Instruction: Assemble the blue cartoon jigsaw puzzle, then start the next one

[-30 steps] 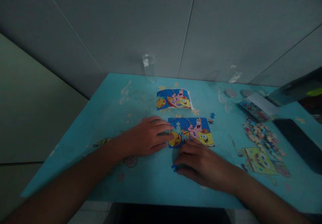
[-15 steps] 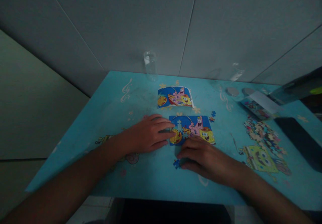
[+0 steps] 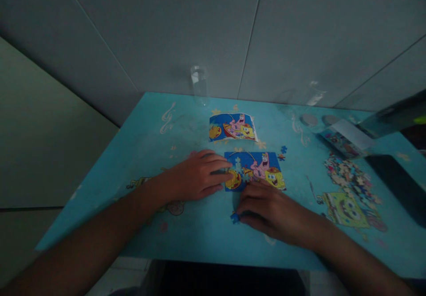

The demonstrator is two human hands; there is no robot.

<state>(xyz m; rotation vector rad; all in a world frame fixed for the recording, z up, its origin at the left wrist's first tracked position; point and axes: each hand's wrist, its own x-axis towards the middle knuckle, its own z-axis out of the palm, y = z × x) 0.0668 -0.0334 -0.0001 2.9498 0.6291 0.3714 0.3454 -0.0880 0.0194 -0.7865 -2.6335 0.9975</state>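
On the turquoise table (image 3: 186, 238), the left hand (image 3: 196, 178) is lying flat and unclenched, steadying the nearly finished cartoon puzzle (image 3: 254, 171), whose gaps are showing left of centre. The right hand (image 3: 266, 207) is pinching a blue piece (image 3: 234, 217) just below it. Loose pieces (image 3: 349, 178) are waiting well right; bare tabletop is surrounding both hands, its near edge close.

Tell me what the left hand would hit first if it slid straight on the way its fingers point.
The left hand points right, its fingertips already at the left edge of the flat blue cartoon jigsaw puzzle; it would probably push into that puzzle first.
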